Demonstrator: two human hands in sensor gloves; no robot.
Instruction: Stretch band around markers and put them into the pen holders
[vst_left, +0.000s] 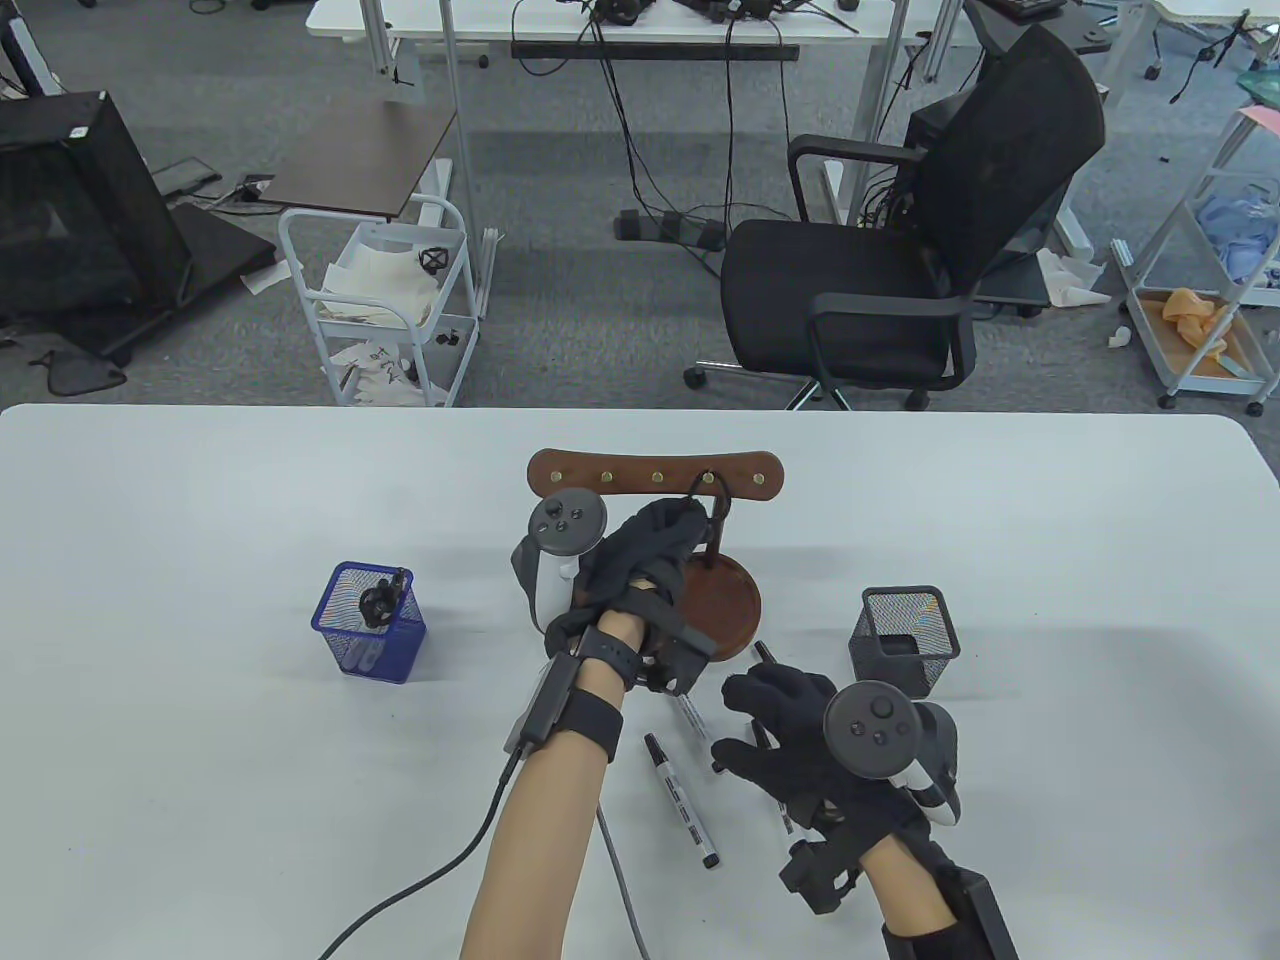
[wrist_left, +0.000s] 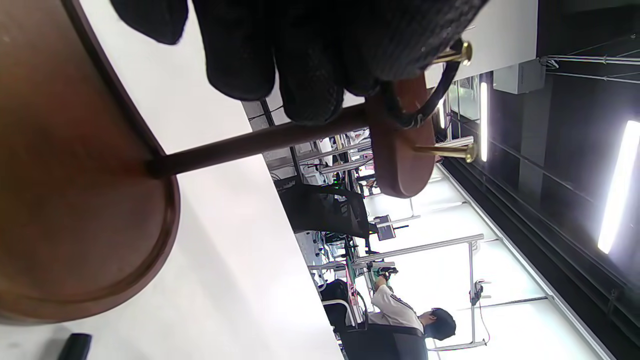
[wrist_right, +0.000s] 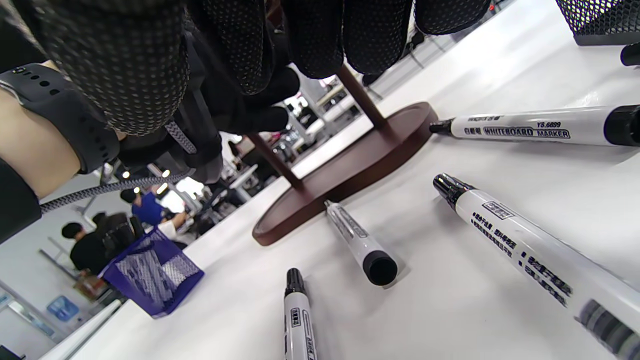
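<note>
Hiding hooked band (wrist_left: 425, 107) — left hand (vst_left: 640, 560)

The scene was bright and evenly lit from above. On the smooth white table (vst_left: 200, 520) the shadows were soft and pale. In the left wrist view long ceiling light tubes (wrist_left: 617, 185) glared strongly, and the near round brown wooden base (wrist_left: 75, 200) was blurred. In the right wrist view the black dotted glove fingers (wrist_right: 125, 65) were out of focus, and straight lines bent near the edges.
</note>
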